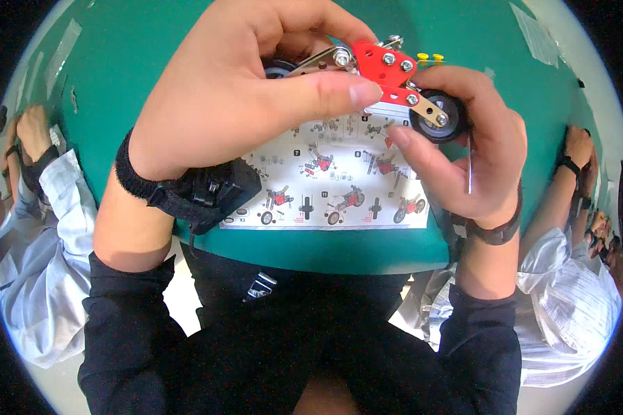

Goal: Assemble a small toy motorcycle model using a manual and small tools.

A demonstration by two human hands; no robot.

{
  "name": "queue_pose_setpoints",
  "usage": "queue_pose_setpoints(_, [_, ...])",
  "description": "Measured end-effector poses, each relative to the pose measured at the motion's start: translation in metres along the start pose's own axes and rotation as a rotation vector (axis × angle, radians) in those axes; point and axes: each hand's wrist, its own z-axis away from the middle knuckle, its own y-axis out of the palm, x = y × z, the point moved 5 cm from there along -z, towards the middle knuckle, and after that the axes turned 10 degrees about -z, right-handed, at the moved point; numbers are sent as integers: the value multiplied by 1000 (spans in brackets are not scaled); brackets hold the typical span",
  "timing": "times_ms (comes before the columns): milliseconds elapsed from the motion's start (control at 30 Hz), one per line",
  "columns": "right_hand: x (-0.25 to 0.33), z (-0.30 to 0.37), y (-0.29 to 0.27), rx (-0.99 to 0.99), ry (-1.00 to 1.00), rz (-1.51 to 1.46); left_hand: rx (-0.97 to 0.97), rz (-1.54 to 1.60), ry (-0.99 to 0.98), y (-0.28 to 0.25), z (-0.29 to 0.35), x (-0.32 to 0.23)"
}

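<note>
A small model motorcycle [387, 66] of bolted metal parts is held up above the table. Its red side plates carry silver screws, and a black wheel [438, 115] shows at the right end. My left hand [256, 83] grips the frame, thumb pressed on the red plate, covering much of the left-end wheel. Around the right-end wheel curl the fingers of my right hand [481, 145], index finger above it and thumb below left. A thin pale strip [470, 164] shows edge-on at the right palm; its kind I cannot make out. Two yellow pieces [430, 57] stick out behind the model.
Under the model, a white instruction sheet [339, 216] with step pictures lies on the green table [304, 250]. Clear plastic [536, 34] lies at the far right, another piece [64, 52] at the far left. People's arms in light sleeves [45, 207] flank both sides.
</note>
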Motion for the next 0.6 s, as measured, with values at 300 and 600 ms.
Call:
queue_pose_setpoints(300, [6, 1, -8, -33, 71, 24, -39, 55, 102, -5, 2, 0])
queue_pose_setpoints(600, [16, 2, -13, -44, -35, 66, -52, 189, 188, -7, 1, 11])
